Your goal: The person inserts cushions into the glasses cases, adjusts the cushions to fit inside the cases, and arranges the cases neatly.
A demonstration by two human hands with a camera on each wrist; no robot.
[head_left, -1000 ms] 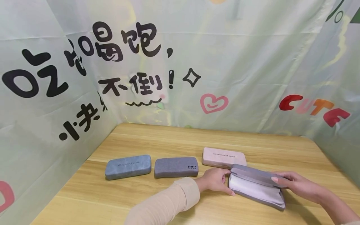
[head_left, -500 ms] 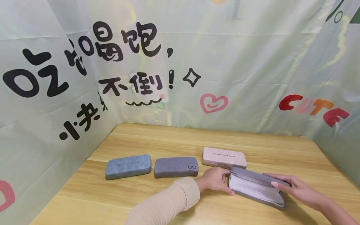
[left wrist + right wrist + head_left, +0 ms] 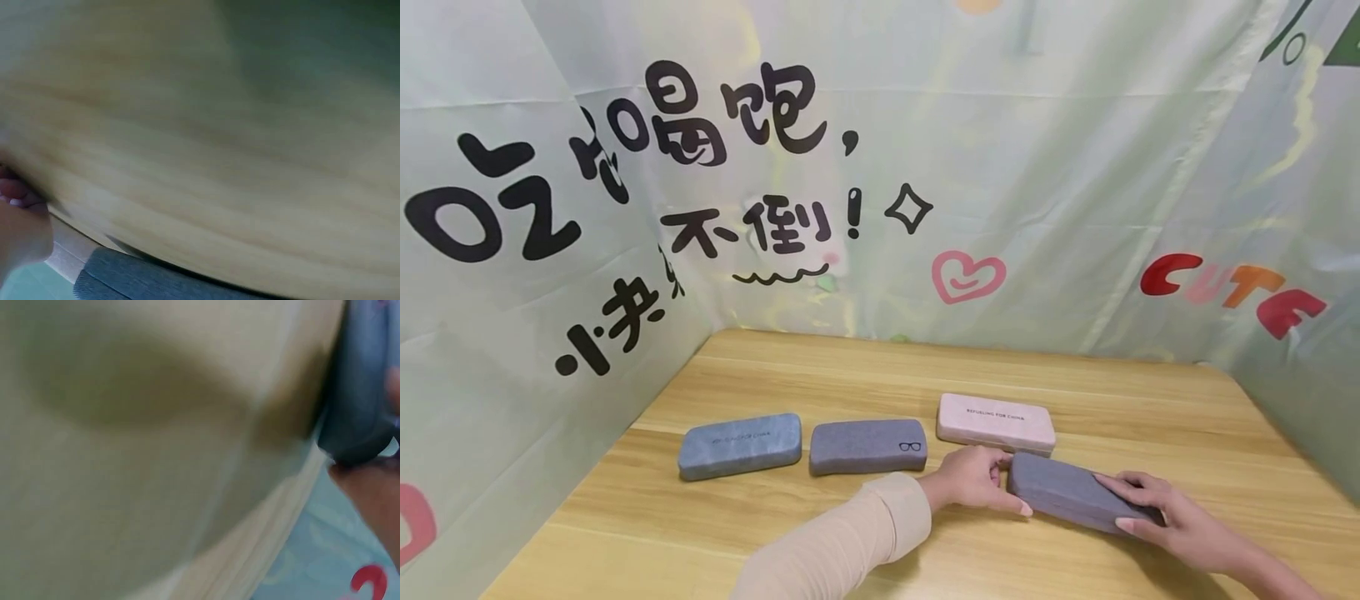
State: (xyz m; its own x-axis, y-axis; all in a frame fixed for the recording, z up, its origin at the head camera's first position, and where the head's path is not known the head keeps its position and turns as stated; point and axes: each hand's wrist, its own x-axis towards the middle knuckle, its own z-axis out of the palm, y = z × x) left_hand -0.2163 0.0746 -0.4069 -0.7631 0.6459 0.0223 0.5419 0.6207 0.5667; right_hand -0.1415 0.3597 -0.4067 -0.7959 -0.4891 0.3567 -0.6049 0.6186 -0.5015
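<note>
A purple-grey glasses case [image 3: 1060, 490] lies on the table at the right with its lid down. My left hand [image 3: 973, 479] holds its left end, thumb along the front corner and fingers curled at the back one. At the other end, my right hand [image 3: 1183, 521] grips the case with the thumb on the front side and fingers over the lid. In the right wrist view the end of this case [image 3: 356, 387] shows dark beside part of the hand. Only a bit of the left hand [image 3: 22, 228] appears at the left wrist view's edge.
A pink glasses case [image 3: 996, 423] lies just behind the held one. Left of the left hand are a purple-grey case with a glasses print [image 3: 868, 447] and a blue case [image 3: 740, 447]. Printed cloth [image 3: 1037, 167] walls the wooden table [image 3: 820, 358] at back and sides.
The case stood open with its pale lining showing; the right hand has brought the lid down and forward, and the case is now closed. The left hand stays at its left end.
</note>
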